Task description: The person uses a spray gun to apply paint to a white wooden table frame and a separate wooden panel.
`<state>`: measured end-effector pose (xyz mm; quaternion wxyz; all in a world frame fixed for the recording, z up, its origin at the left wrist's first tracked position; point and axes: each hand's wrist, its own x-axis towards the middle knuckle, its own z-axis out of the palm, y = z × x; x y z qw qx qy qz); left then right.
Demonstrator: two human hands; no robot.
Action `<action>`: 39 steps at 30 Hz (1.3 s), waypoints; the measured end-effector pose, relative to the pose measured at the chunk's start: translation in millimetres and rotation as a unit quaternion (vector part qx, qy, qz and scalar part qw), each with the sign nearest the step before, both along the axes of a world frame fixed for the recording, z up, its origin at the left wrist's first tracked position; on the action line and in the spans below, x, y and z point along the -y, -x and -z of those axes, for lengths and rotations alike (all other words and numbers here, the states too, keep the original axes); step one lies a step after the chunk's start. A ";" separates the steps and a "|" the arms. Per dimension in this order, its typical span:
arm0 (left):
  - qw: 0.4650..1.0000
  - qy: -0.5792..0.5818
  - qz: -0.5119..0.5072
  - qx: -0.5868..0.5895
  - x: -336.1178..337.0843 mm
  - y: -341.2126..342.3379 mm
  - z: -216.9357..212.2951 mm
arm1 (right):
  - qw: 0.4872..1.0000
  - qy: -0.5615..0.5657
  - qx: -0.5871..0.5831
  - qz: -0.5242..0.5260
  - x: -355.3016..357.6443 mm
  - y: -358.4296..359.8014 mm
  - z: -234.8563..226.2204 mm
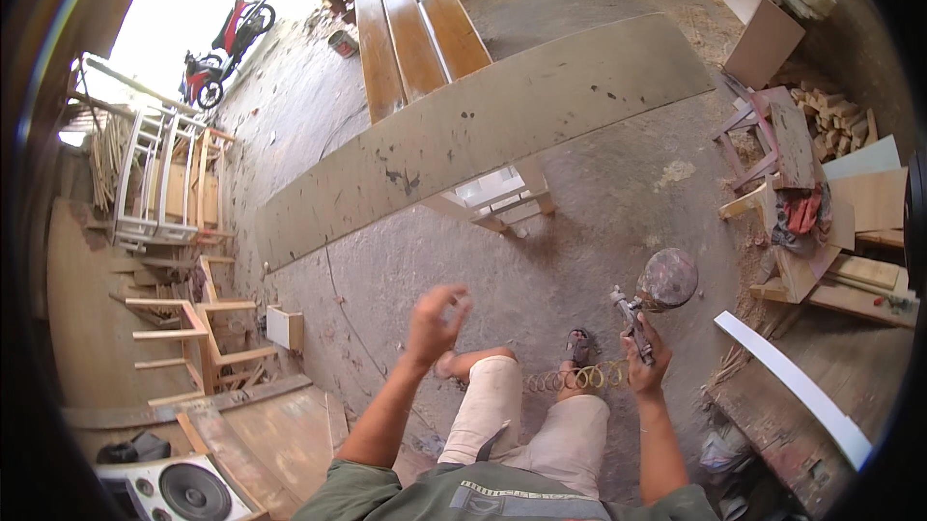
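Note:
My right hand [645, 359] is wrapped round the handle of a spray gun [632, 314], which carries a round, paint-stained cup [668, 280]. A coiled air hose [577, 379] runs from near the gun's handle across in front of my legs. My left hand [436, 321] is in the air with nothing in it, its fingers loosely bent and apart, slightly blurred. Beyond both hands, a long grey-brown board [521, 120] with dark chips lies raised across the view. Under its near edge shows a pale wooden stand [502, 200].
Varnished planks [413, 24] extend behind the board. Unfinished wooden frames [205, 323] and a white frame [159, 173] stand left. A speaker [193, 492] sits lower left. At right are a white curved strip [787, 386] and stacked wood [832, 120]. A thin cable [338, 294] crosses the floor.

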<state>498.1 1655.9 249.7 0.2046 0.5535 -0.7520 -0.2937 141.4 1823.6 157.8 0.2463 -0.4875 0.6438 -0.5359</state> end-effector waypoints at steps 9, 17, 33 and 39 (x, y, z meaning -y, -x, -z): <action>0.922 -0.292 0.224 0.124 -181.2 34.9 213.6 | 0.998 0.017 0.038 -0.041 11.4 5.5 4.9; 0.942 -0.316 0.098 0.065 -169.8 -10.0 398.6 | 0.990 0.035 0.027 -0.134 69.6 -51.0 93.3; 0.952 -0.106 0.257 0.130 -61.4 -82.4 518.1 | 0.956 0.235 0.070 -0.164 157.1 -186.8 265.0; 0.929 -0.101 0.310 0.174 -53.2 -54.9 542.4 | 0.932 0.306 0.088 -0.174 156.0 -226.6 242.0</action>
